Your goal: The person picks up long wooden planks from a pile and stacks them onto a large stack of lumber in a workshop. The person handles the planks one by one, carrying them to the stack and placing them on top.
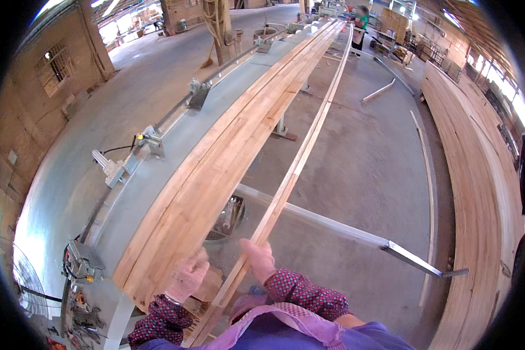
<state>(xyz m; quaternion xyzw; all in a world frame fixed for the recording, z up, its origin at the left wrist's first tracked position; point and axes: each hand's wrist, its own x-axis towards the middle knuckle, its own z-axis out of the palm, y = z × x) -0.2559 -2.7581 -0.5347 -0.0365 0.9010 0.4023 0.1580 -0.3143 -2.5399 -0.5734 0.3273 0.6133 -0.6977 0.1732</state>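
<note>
Long pale wooden boards (216,151) lie side by side on a narrow grey machine table and run away into the distance. My left hand (188,275), in a pale glove, is curled over the right corner of their near end; its fingertips are partly hidden and slightly blurred. To the right of the boards, a long narrow wooden strip (297,166) slopes from beside my body toward the far end. My right hand (259,258) is closed around this strip close to its near part, thumb on top. Both forearms wear dark patterned sleeves.
Metal clamps (150,142) line the table's left edge. A metal crossbar (332,220) passes under the strip and juts right. Under the boards stands a round container (230,216) of tools. Large stacked planks (469,192) fill the right side. A fan (26,280) stands lower left; a person (361,26) is far off.
</note>
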